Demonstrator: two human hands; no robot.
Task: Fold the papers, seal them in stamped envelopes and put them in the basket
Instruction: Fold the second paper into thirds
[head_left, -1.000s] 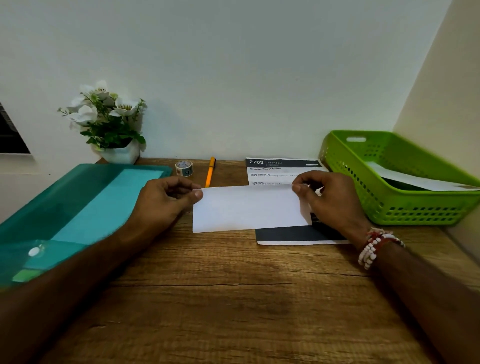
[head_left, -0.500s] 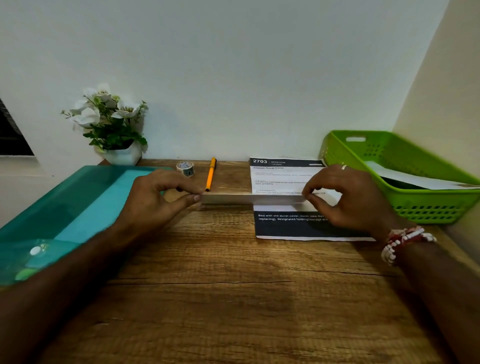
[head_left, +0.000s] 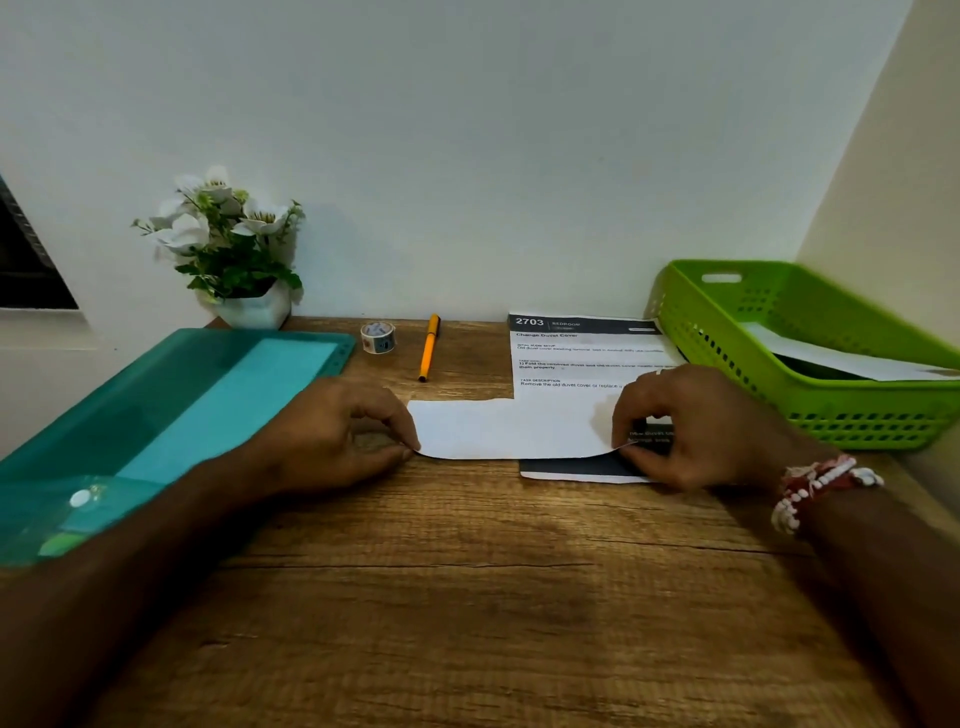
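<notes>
I have both hands pinching: my left hand (head_left: 337, 431) nips the near left corner of the white paper rectangle (head_left: 509, 428) between thumb and forefinger, and my right hand (head_left: 696, 426) nips the near right corner the same way. I cannot tell from here whether it is a folded sheet or an envelope. It lies low over the brown wooden desk (head_left: 467, 597), its right part overlapping the printed black-and-white instruction sheet (head_left: 582, 353), its near edge bowed and slightly lifted at the right. Holding both corners lets me square the edges, which I judge serves a fold or crease.

The bright green perforated plastic basket (head_left: 727, 364) sits at the far right within reach, with a white paper piece (head_left: 841, 358) already inside. A translucent teal plastic folder (head_left: 182, 405) lies at my left. A small patterned tape roll (head_left: 377, 338) and an orange pen (head_left: 429, 347) wait by the wall, presumably for sealing.
</notes>
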